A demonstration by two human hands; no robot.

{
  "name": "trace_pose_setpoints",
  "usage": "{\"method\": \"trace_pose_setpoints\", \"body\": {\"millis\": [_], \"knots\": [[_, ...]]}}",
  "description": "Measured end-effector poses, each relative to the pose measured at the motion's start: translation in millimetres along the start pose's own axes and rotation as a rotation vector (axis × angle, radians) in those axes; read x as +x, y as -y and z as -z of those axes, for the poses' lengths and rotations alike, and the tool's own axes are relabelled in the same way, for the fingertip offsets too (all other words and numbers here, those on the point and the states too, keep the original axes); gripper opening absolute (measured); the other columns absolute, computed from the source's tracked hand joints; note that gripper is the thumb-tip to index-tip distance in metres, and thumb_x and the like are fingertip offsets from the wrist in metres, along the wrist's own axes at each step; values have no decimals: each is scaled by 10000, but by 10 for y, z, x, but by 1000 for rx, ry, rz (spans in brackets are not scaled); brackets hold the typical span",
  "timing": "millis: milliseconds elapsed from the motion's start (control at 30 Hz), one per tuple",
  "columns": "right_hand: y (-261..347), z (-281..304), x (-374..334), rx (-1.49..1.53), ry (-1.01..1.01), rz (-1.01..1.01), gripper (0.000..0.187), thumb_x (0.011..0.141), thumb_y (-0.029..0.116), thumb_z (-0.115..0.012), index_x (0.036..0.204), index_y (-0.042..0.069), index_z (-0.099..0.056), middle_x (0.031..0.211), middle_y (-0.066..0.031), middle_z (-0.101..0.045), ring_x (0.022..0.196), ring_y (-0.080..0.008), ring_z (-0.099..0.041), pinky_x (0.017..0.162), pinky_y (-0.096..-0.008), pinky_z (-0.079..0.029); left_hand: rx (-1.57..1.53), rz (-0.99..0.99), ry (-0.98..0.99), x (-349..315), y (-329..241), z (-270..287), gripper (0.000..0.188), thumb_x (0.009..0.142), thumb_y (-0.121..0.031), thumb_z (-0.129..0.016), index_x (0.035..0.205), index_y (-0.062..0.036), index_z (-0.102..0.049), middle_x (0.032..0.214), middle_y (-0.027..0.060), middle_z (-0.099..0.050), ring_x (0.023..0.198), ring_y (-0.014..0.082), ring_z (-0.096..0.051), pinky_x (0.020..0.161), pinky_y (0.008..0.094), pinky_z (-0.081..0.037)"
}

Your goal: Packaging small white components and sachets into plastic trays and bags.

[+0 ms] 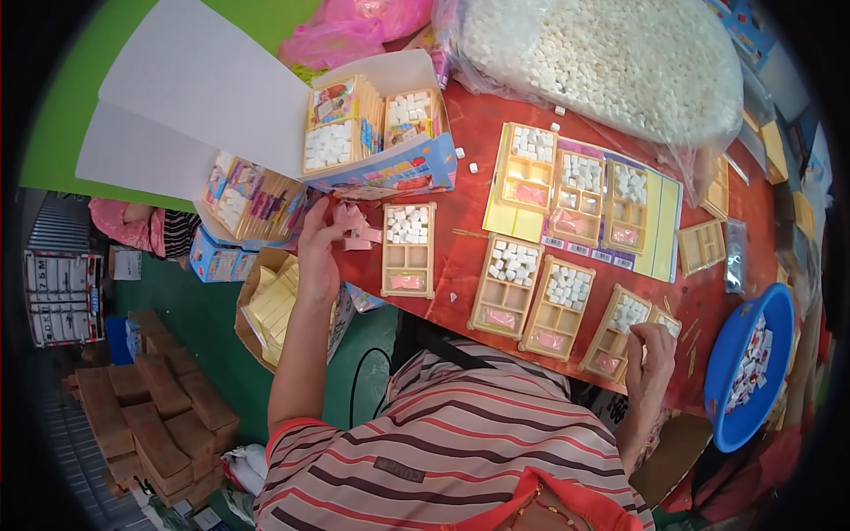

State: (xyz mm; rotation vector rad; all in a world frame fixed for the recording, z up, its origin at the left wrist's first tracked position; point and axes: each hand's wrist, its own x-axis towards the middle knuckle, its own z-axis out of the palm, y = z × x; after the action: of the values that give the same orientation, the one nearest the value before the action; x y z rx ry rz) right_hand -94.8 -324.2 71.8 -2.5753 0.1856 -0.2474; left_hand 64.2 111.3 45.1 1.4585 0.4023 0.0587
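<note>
My left hand (317,248) is at the table's left edge, its fingers apart beside a small pile of pink paper slips (357,230). Just right of the slips lies a beige compartment tray (408,257), holding white cubes at its far end and a pink slip at its near end. My right hand (651,354) is curled over a tray (666,322) at the near right edge; what its fingers hold, if anything, is hidden. Beside it lies another beige tray (608,334) with white cubes and a pink slip. Two similarly filled trays (501,288) (558,305) lie further left.
Three filled trays rest on a yellow and purple printed sheet (655,221). Behind stands a large clear bag of white cubes (602,62). An open carton (390,173) holds packed trays at the back left. A blue basin (722,389) is at the right.
</note>
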Motion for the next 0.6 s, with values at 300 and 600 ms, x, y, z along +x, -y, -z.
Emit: {"method": "trace_pose_setpoints", "body": {"millis": [300,600], "knots": [[262,-112,70,82,15,173,119,814,-29,-620,930,-7,-613,881,-132,-606,841,-292,-570,753,-360,-438,382,-458,-6,-367,146,-131,345,973,-64,-448,1294,12,-547,1385,140,-501,1337,246,-418,1123,353,-290],[532,-316,45,109,125,242,155,786,6,-665,933,37,-623,888,-107,-603,843,-302,-558,784,-402,-419,971,-637,311,-460,450,-163,576,908,-170,-542,1431,17,-388,1526,223,-306,1425,399,-255,1160,482,-196]]}}
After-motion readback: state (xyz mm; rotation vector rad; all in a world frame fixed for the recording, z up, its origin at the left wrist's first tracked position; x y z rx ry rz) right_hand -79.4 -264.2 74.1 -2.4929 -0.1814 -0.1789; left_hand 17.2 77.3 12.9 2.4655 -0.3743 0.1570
